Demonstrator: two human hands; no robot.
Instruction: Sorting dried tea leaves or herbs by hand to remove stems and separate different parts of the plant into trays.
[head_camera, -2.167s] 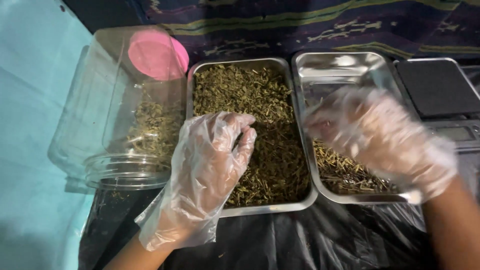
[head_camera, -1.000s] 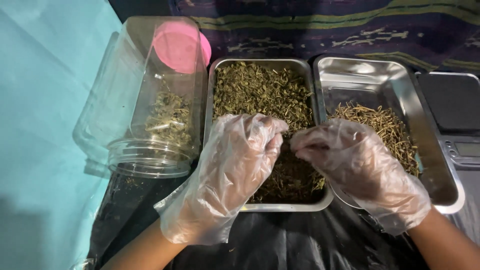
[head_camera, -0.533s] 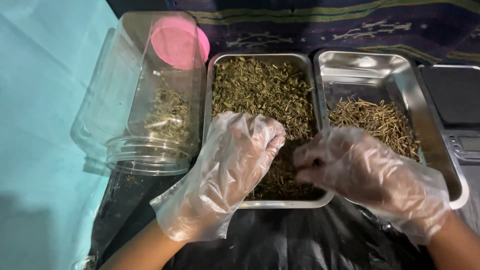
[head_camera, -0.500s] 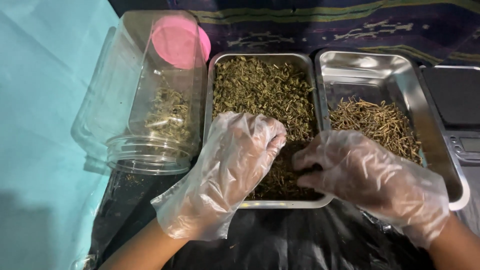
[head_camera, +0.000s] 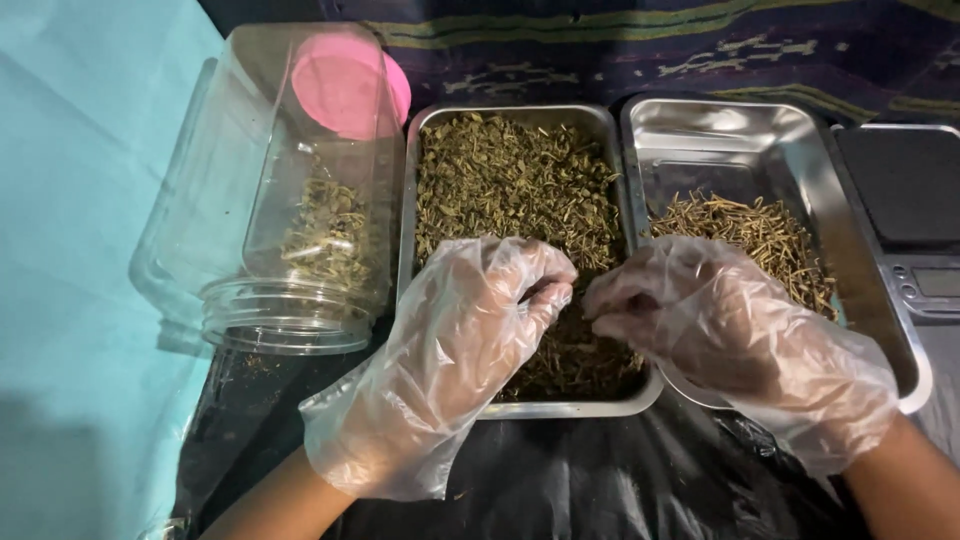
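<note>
Both gloved hands, left hand (head_camera: 455, 350) and right hand (head_camera: 730, 335), are pinching together over the middle tray (head_camera: 425, 200), picking stems; its dried herbs (head_camera: 510, 185) are mostly unsorted, a small stem pile (head_camera: 750, 230) lying right of it.

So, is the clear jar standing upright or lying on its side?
On its side: the jar lies with its open mouth toward the person, herbs resting along its lower wall.

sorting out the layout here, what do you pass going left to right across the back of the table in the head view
teal cloth → clear plastic jar lying on its side → steel tray of chopped dried herb → steel tray with a small heap of dried stems → black digital scale
</note>
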